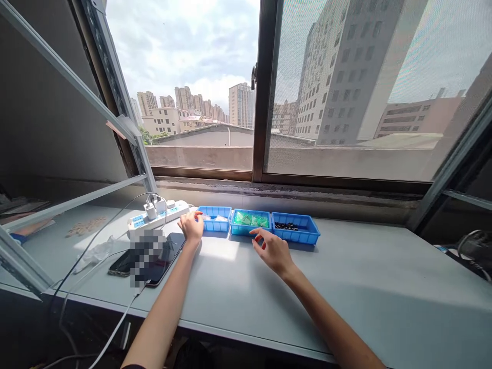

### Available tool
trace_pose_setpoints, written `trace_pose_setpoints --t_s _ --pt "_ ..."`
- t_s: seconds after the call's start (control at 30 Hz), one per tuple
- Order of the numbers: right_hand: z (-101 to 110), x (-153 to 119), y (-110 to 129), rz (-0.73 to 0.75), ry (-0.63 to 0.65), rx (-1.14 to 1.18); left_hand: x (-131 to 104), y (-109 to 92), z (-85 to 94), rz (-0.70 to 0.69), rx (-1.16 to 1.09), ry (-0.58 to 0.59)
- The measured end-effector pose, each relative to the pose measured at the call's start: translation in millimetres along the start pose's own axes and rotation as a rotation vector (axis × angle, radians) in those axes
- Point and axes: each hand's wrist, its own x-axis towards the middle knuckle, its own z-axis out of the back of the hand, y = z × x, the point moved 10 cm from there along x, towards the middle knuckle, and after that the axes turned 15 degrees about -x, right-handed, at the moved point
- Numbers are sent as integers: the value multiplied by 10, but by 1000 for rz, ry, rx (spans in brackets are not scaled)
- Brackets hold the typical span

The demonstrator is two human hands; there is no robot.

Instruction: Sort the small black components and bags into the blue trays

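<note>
Working lightly around three blue bins

I have the bins in a row, just beside one another, on the counter (369, 266) below the window. The left bin (217, 227) carries pale pieces (221, 219), the middle bin (240, 230) green packets (259, 221), and the right bin (300, 236) small black pieces (286, 226).

My left hand (192, 228) is at the outer end of the left bin, fingers bent; from this view I cannot tell whether they pinch anything or touch the rim. My right hand (274, 252) is near the front of the middle bin, thumb and forefinger parted, with nothing visible between them.

I judge that good work here calls for fingertips alone, coming down from above so the walls are not knocked. The bins look light enough to slide, so I would press little. The black pieces look easiest to scatter. My left forearm passes beside the tablet (169, 256), so its elbow wants care around the white cable (123, 316).
</note>
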Motion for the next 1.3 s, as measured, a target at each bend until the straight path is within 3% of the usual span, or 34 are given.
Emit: trace_pose_setpoints --t_s 0.2,0.37,0.57,0.8,1.07,1.3 --pt "92 -16 20 -27 20 -28 2 -94 84 -39 0 -23" --pt "136 -83 200 22 51 36 -15 -256 143 -138 10 -30" --pt "68 -102 256 67 90 -3 -50 -237 -10 -152 34 70" --pt "167 -47 146 34 -40 5 -131 -441 -107 -257 -2 167" --pt "55 -35 114 34 6 -53 -265 -283 -231 -190 66 130" --pt "138 -60 144 55 -17 -67 -235 -108 -267 -129 98 126"
